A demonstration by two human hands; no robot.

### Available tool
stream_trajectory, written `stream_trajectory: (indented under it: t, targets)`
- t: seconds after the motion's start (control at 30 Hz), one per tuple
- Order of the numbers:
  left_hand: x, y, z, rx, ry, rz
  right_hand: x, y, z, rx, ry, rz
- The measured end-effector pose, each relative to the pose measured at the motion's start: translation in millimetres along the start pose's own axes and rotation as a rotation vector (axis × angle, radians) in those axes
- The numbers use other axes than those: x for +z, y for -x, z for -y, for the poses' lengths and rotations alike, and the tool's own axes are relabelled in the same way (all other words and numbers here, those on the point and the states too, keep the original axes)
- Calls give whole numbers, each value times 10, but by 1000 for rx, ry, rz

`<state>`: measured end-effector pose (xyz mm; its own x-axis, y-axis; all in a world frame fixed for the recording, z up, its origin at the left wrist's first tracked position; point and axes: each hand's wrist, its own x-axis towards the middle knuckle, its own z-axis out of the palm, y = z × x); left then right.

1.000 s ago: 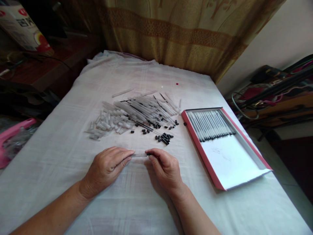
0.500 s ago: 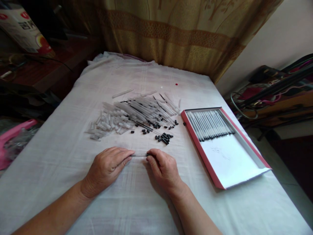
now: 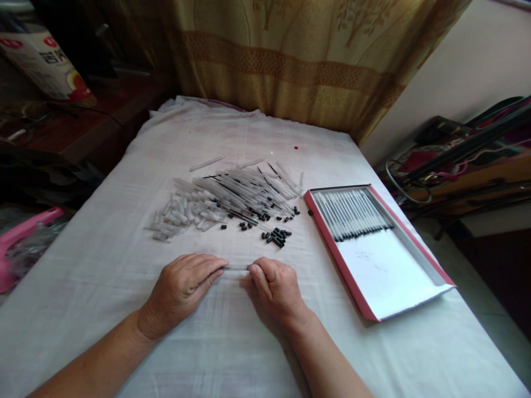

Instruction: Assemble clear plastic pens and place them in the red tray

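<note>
Fingers [image 3: 217,265] of both hands pinched a slim clear tube [image 3: 236,267], the left hand [image 3: 180,293] grasping one end and the right hand [image 3: 279,290] the other, so neither was nearer to it. Its long axis ran from side to side in front of the person, with a short length bare between the facing fingertips; what the right fingers covered at that end could not be told.

Just beyond the right hand, a cluster of black plugs [image 3: 279,236] lay on the cloth-covered tabletop [image 3: 215,354]. Farther off was a heap of long clear tubes [image 3: 236,188], with short clear pieces [image 3: 186,213] at its left side.

To the right, nearer the right hand, stood a shallow red-sided box [image 3: 333,246]. A row of clear pens [image 3: 352,215] filled its far part, black ends toward the person, roughly crosswise to the held tube; white paper [image 3: 394,282] showed in the near part.
</note>
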<state>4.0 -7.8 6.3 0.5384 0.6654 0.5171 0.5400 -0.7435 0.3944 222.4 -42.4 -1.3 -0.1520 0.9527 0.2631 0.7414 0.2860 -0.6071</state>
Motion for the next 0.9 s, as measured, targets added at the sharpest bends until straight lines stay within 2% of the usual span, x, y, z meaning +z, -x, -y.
stream_trajectory:
  t: [0.2, 0.43, 0.63, 0.9]
  targets:
    - [-3, -10, -4, -22, 2, -5, -36, 6, 11, 7, -240, -31]
    - [-4, -9, 2, -12, 1, 10, -7, -8, -13, -24, -138, -58]
    - [6, -1, 3, -31, 10, 13, -30, 5, 22, 21, -234, -65]
    - [-31, -2, 34, -85, -96, 57, -45, 1, -7, -46, -236, -196]
